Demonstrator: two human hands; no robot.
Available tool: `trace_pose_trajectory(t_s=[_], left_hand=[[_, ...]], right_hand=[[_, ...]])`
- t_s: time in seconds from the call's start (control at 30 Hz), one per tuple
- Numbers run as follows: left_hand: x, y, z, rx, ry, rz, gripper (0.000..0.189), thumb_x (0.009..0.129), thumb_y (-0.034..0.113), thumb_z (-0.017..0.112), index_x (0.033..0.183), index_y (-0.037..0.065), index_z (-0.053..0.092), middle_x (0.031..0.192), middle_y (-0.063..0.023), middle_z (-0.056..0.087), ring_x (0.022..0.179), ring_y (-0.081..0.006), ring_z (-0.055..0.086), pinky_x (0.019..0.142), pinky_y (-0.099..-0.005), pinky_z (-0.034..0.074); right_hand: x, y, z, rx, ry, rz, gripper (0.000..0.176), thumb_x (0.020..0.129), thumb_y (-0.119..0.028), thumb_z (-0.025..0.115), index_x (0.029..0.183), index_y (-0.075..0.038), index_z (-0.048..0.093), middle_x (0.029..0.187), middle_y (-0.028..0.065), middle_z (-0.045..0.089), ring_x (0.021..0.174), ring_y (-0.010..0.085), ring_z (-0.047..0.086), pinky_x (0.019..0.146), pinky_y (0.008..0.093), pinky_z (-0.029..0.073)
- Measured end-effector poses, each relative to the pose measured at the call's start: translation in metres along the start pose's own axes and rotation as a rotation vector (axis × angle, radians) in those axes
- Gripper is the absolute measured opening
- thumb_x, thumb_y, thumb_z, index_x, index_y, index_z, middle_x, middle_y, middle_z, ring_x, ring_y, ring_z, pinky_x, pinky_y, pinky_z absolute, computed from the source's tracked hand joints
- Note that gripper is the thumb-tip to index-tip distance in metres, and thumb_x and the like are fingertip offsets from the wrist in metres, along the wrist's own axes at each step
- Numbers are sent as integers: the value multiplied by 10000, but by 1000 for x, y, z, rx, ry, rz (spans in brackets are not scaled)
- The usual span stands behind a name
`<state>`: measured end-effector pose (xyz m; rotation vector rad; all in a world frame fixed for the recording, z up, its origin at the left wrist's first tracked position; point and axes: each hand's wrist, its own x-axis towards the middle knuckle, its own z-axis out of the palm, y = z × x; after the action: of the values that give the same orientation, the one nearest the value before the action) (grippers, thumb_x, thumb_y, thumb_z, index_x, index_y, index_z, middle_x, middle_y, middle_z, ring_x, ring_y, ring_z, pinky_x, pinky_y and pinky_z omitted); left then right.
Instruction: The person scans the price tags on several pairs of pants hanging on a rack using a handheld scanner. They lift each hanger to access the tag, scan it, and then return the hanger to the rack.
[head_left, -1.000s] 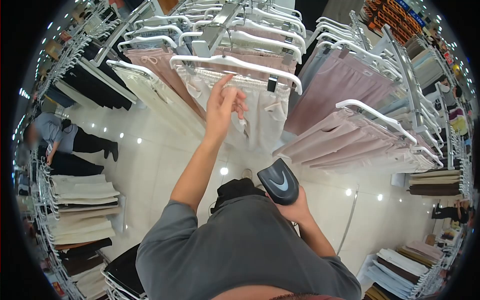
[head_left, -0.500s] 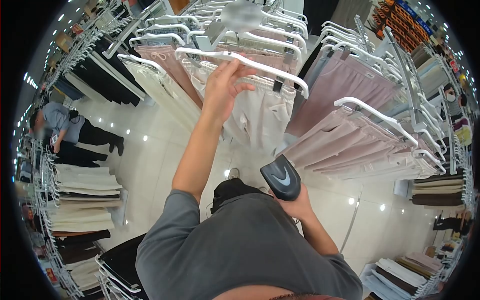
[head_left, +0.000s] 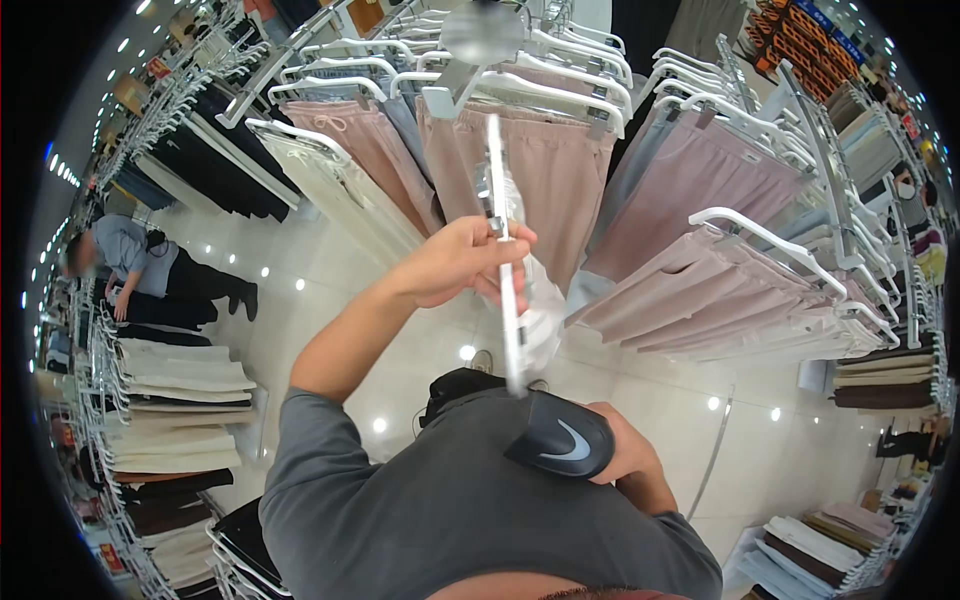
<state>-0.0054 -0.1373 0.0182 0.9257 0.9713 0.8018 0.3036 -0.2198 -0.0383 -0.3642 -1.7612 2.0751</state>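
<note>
Left hand [head_left: 455, 265] is closed round a white hanger [head_left: 510, 320] (seen edge-on) bearing pale trousers [head_left: 540, 310], clear of the rail [head_left: 455, 80]. Right hand [head_left: 628, 450] grips a scanner [head_left: 560, 437] at the waist. Steady the hanger; its tag seems hidden.

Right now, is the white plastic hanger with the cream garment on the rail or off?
Off. The left hand holds the white plastic hanger on end, clear of the grey metal rail, its cream garment dangling.
</note>
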Motion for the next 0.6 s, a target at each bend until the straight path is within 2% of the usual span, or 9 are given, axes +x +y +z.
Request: trace_pose_trajectory(t_s=[0.07,0.23,0.3,0.33,0.4,0.43,0.5,0.57,0.6], left_hand=[[-12,8,-11,102,-65,-78,326,1036,187,586,1292,-6,525,756,-63,618,629,-224,707,613,-383,640],[-26,38,-45,375,-147,-161,307,1049,224,581,1279,21,581,720,-31,574,572,-127,620,556,-325,597],[-26,49,-59,797,-8,-51,328,1018,329,640,1114,15,640,678,-32,607,544,-121,610,517,-300,522],[-28,57,-60,873,54,-11,324,1005,340,659,1038,19,687,653,-29,595,543,-110,535,506,-310,429],[-22,65,-81,1005,53,94,315,995,337,669,1013,24,708,640,-28,577,550,-112,503,514,-321,403],[-21,70,-88,1132,54,195,307,984,333,679,988,30,728,628,-26,559,558,-113,472,523,-332,378],[-20,82,-97,1162,59,134,356,972,357,698,981,6,755,700,-26,605,627,-90,500,568,-292,387],[-16,85,-107,1110,81,329,311,957,329,702,870,38,768,578,-47,486,557,-124,426,529,-338,349],[-19,95,-102,1149,119,313,326,951,333,698,843,32,763,568,-52,469,557,-127,418,529,-332,349]], right_hand=[[6,5,3,-8,-21,-59,792,668,-220,781,1362,75,539,1158,188,690,1006,255,672,940,335,493],[33,13,12,-37,-37,-75,794,676,-240,781,1362,80,539,1142,199,698,979,289,689,913,349,510],[43,12,20,-38,-19,-47,755,686,-218,777,1343,80,553,1134,201,698,973,286,692,907,351,513],[48,15,23,-81,35,-60,690,693,-194,780,1296,76,579,1111,190,704,956,275,690,894,351,515],[59,15,36,-122,210,-130,485,707,-132,799,1131,51,650,1028,146,716,899,232,678,851,345,519],[61,18,39,-122,213,-126,485,707,-132,799,1131,51,650,1028,146,716,899,232,678,851,345,519],[67,24,42,-173,270,-148,416,714,-62,842,1079,47,678,1025,112,716,893,178,669,826,304,508],[73,25,47,-156,318,-156,341,731,-40,825,1031,43,684,1004,104,714,897,166,662,820,301,502],[75,28,48,-182,344,-180,339,737,-31,811,1040,44,681,994,99,713,894,166,658,823,299,499]])
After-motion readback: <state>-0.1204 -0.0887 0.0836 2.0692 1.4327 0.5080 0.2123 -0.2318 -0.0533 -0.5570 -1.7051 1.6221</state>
